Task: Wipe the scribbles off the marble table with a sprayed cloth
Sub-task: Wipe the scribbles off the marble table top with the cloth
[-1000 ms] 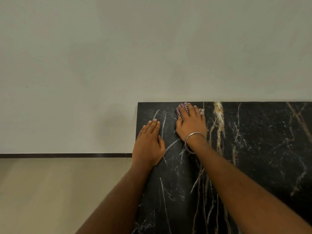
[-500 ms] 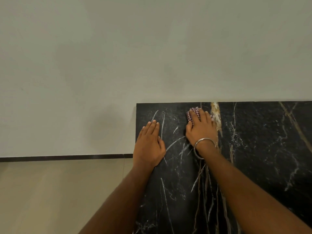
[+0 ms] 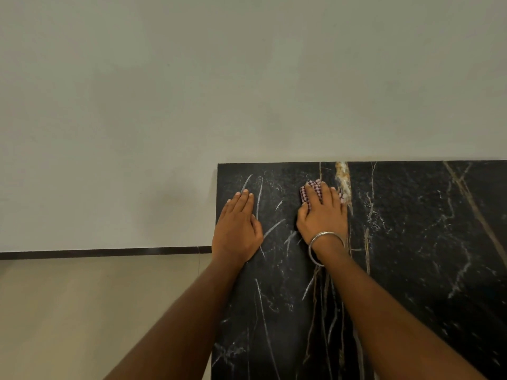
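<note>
A black marble table point(image 3: 428, 242) with white and gold veins fills the lower right. My right hand point(image 3: 323, 215), with a metal bangle on the wrist, presses a small checked cloth point(image 3: 309, 187) flat on the marble near the table's far edge; only the cloth's front and sides show past my fingers. My left hand point(image 3: 237, 229) lies flat, palm down, on the table's left edge, fingers together, holding nothing. I cannot tell scribbles from the marble's pale veins.
The table's far edge meets a plain pale wall point(image 3: 192, 91). Left of the table the tiled floor point(image 3: 82, 319) shows below a dark skirting strip point(image 3: 96, 253). The table's left edge drops off just beside my left hand.
My right hand slid the cloth to the right and slightly toward me along the far edge, then held near the gold vein. My left hand stayed put.
</note>
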